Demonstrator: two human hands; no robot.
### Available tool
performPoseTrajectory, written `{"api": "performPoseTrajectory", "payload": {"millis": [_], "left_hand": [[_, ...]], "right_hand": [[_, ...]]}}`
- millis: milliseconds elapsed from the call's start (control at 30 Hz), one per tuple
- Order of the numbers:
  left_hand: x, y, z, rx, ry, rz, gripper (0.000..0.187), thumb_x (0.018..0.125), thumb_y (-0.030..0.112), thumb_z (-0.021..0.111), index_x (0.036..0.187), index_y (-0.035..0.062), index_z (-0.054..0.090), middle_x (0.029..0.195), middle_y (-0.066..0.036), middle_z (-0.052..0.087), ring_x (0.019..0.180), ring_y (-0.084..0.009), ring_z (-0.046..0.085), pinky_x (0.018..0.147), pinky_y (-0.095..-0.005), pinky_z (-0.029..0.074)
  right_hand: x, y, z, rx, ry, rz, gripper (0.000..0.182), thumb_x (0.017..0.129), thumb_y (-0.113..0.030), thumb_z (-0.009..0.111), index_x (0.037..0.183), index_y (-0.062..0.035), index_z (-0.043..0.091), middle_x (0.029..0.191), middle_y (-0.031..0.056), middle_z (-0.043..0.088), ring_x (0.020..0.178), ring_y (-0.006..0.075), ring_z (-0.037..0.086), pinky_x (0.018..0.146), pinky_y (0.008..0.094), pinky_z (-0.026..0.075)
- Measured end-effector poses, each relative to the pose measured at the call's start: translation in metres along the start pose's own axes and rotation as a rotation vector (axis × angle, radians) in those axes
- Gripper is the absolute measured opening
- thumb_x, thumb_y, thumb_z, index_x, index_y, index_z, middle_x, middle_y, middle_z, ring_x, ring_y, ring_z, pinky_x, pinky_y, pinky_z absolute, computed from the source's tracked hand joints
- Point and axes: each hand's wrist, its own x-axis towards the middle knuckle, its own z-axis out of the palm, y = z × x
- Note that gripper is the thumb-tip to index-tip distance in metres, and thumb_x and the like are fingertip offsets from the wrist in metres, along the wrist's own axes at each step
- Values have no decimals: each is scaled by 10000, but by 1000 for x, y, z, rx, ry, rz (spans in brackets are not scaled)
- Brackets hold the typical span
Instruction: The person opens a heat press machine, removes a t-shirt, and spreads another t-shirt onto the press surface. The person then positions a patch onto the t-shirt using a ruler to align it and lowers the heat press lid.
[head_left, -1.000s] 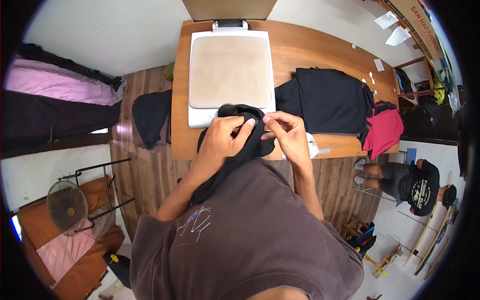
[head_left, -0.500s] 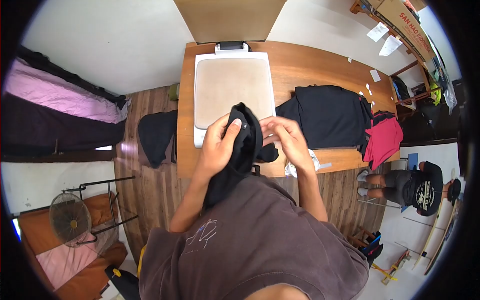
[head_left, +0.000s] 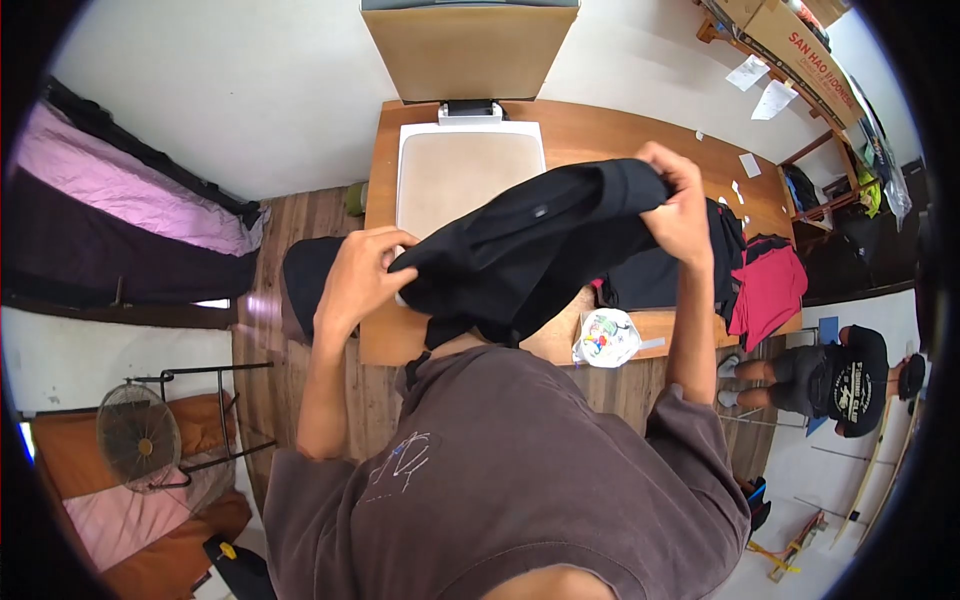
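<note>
A black garment (head_left: pixel 530 240) with a small pale label hangs stretched between my hands, above the front edge of the table. My left hand (head_left: pixel 362 278) pinches its lower left end. At the upper right end, my right hand (head_left: pixel 680 205) is closed around a folded edge. Behind the cloth stands a heat press with a beige pad (head_left: pixel 460 175) and its lid (head_left: pixel 470 50) raised; the garment covers the near part of the pad.
A folded black stack (head_left: pixel 650 280) and a red garment (head_left: pixel 770 285) lie on the right of the wooden table (head_left: pixel 570 130). A round white printed item (head_left: pixel 608 337) sits at the front edge. Another person (head_left: pixel 840 380) stands at the right. A fan (head_left: pixel 140 440) is at lower left.
The black garment was bunched upright between my hands and is now spread out sideways. My right hand has moved up and right, my left hand left. The round printed item has come into fuller view.
</note>
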Motion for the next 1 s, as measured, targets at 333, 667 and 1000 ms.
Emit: {"api": "performPoseTrajectory", "payload": {"millis": [333,667,1000], "left_hand": [[39,-11,-52,-208,303,87,182,921,-1,774,945,39,599,832,51,556,768,-39,494,700,-223,402],[89,53,-153,-27,448,268,335,1060,206,692,800,5,629,721,71,491,691,-39,434,649,-244,382],[89,49,-177,-223,33,243,397,989,277,784,841,85,469,836,75,416,721,-64,341,652,-255,313]], "right_hand": [[-4,-25,-61,-169,-82,30,546,659,-191,991,1075,-21,681,1000,-17,654,956,78,592,897,254,487],[32,-44,-98,-281,74,168,190,976,-166,804,1049,-10,724,802,-71,594,766,26,569,713,201,468],[37,-18,-132,-218,-81,-66,278,1060,-216,711,921,1,606,876,-55,464,805,40,368,663,261,329]]}}
